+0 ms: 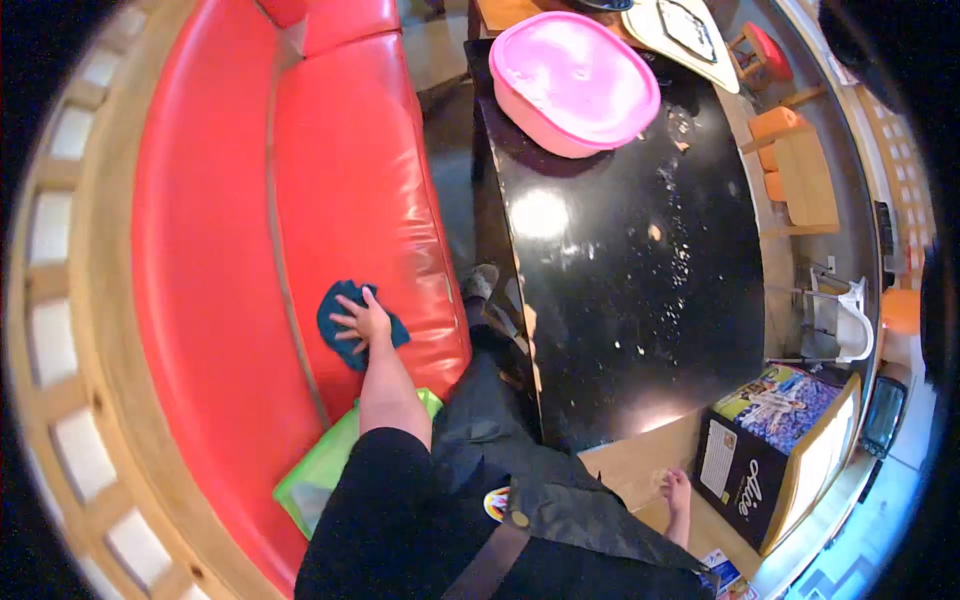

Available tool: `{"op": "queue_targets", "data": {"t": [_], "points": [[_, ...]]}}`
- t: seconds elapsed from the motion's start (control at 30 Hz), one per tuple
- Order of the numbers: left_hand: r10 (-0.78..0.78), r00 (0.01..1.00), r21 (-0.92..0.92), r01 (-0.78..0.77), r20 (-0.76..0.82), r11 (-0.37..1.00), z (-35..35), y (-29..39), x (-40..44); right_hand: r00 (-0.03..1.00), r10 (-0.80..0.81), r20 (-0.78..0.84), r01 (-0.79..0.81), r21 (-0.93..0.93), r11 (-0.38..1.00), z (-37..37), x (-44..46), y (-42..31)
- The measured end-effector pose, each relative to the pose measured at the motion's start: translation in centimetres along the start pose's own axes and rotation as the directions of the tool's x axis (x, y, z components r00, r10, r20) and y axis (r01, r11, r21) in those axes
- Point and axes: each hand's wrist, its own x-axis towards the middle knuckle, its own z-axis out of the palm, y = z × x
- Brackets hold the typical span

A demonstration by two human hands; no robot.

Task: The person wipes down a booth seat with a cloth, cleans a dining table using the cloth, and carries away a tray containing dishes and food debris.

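My left hand [367, 318] lies flat with its fingers spread on a dark teal cloth [338, 312], pressing it against the seat of the red padded bench [345, 160]. Beside my left forearm, a lime-green bag [325, 462] rests on the bench. My right hand [678, 492] hangs low over a light wood surface, near the end of the black table [620, 350]. Its fingers are curled together around something small and pale that I cannot make out. A dark box with a colorful top [745, 455] stands just right of that hand.
A pink lidded tub [575, 85] sits at the far end of the black table, whose top carries pale crumbs and wet spots. Behind it lies a cream board [685, 40]. A white high chair [850, 320] and wooden chairs [808, 185] stand to the right.
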Motion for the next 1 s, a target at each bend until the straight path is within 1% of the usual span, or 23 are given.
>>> {"op": "queue_targets", "data": {"t": [0.07, 0.1, 0.13, 0.2, 0.23, 0.27, 0.3, 0.37, 0.4, 0.47, 0.5, 0.53, 0.57, 0.6, 0.63, 0.67, 0.7, 0.73, 0.8, 0.87, 0.93, 0.97, 1.0], "points": [[-0.022, 0.981, 0.095, 0.041, -0.192, 0.995, 2.3, 0.2, 1.8, 0.992, 0.027, -0.125, -0.023, 0.032, 0.999, -0.3, -2.4, -0.3], [-0.08, 0.957, 0.146, 0.125, -0.279, 0.981, 2.9, 0.6, 3.7, 0.989, 0.071, -0.13, -0.063, 0.063, 0.996, -0.7, -3.8, 1.0], [-0.107, 0.922, 0.128, 0.166, -0.373, 0.978, 3.1, 0.9, 5.9, 0.985, 0.112, -0.129, -0.101, 0.09, 0.991, -1.2, -5.3, 2.0], [-0.079, 0.897, 0.073, 0.123, -0.436, 0.99, 2.3, 2.1, 10.0, 0.929, 0.364, -0.072, -0.358, 0.084, 0.93, 0.4, -9.9, -0.3], [-0.033, 0.894, 0.127, 0.1, -0.447, 0.987, 2.5, 2.9, 11.7, 0.831, 0.555, 0.026, -0.551, 0.17, 0.817, -0.1, -10.9, 2.2], [0.021, 0.89, 0.184, 0.071, -0.455, 0.98, 2.7, 3.9, 13.4, 0.689, 0.711, 0.139, -0.721, 0.236, 0.652, -0.3, -11.7, 4.2], [0.08, 0.885, 0.244, 0.039, -0.459, 0.969, 3.2, 4.7, 14.7, 0.72, 0.678, 0.151, -0.694, 0.182, 0.696, 0.7, -12.8, 1.2], [0.333, 0.819, 0.368, -0.163, -0.467, 0.915, 4.8, 8.5, 14.1, 0.781, 0.597, 0.182, -0.618, 0.088, 0.781, 3.8, -14.4, -7.3], [0.451, 0.768, 0.421, -0.261, -0.455, 0.869, 5.8, 11.4, 12.5, 0.771, 0.614, 0.171, -0.636, 0.151, 0.757, 4.0, -13.2, -8.9], [0.647, 0.735, 0.465, -0.509, -0.202, 0.724, 4.9, 20.8, 6.1, 0.746, 0.65, 0.148, -0.662, 0.281, 0.695, 3.4, -11.0, -10.2], [0.839, 0.446, 0.226, -0.823, -0.311, 0.522, 6.6, 23.6, 5.0, 0.837, 0.547, 0.031, -0.537, 0.241, 0.808, 4.0, -10.5, -12.8], [0.886, 0.36, 0.093, -0.911, -0.292, 0.401, 7.7, 25.6, 2.1, 0.905, 0.419, -0.077, -0.401, 0.181, 0.898, 4.7, -9.6, -15.2], [0.928, 0.281, 0.003, -0.957, -0.243, 0.291, 11.9, 26.7, 1.7, 0.916, 0.38, -0.13, -0.362, 0.143, 0.921, 5.0, -7.9, -16.7], [0.935, 0.351, -0.461, -0.84, -0.059, 0.286, 12.9, 27.8, 0.3, 0.925, 0.336, -0.179, -0.322, 0.103, 0.941, 5.0, -6.6, -17.8], [0.966, 0.257, -0.565, -0.803, -0.04, 0.19, 13.5, 28.9, -0.7, 0.928, 0.323, -0.184, -0.313, 0.086, 0.946, 5.5, -6.2, -19.6], [0.968, 0.248, -0.551, -0.814, -0.045, 0.183, 13.1, 29.9, -1.1, 0.935, 0.303, -0.186, -0.295, 0.068, 0.953, 5.8, -5.7, -21.8], [0.958, 0.282, -0.51, -0.833, -0.058, 0.215, 11.4, 30.7, -0.9, 0.942, 0.28, -0.185, -0.276, 0.049, 0.96, 6.3, -5.2, -23.6], [0.945, 0.318, -0.463, -0.85, -0.07, 0.252, 9.2, 30.8, -0.6, 0.936, 0.298, -0.189, -0.296, 0.043, 0.954, 6.5, -5.0, -24.0], [0.939, 0.291, -0.439, -0.879, -0.184, 0.187, 4.8, 28.8, 2.3, 0.926, 0.332, -0.181, -0.334, 0.018, 0.942, 6.6, -4.7, -24.5], [0.951, 0.28, -0.213, -0.945, -0.13, 0.249, -2.1, 25.0, 4.2, 0.905, 0.405, -0.129, -0.411, -0.023, 0.911, 6.6, -4.4, -25.0], [0.918, 0.395, -0.231, -0.897, -0.031, 0.378, -5.1, 19.4, 5.6, 0.88, 0.465, -0.095, -0.471, -0.055, 0.881, 7.2, -4.1, -25.4], [0.905, 0.424, -0.192, -0.885, 0.044, 0.424, -5.9, 16.3, 5.8, 0.862, 0.495, -0.108, -0.504, -0.097, 0.858, 7.4, -3.7, -25.5], [0.883, 0.454, -0.153, -0.87, 0.118, 0.468, -5.6, 14.0, 6.1, 0.868, 0.486, -0.103, -0.494, -0.085, 0.865, 7.4, -3.2, -25.7]]}}
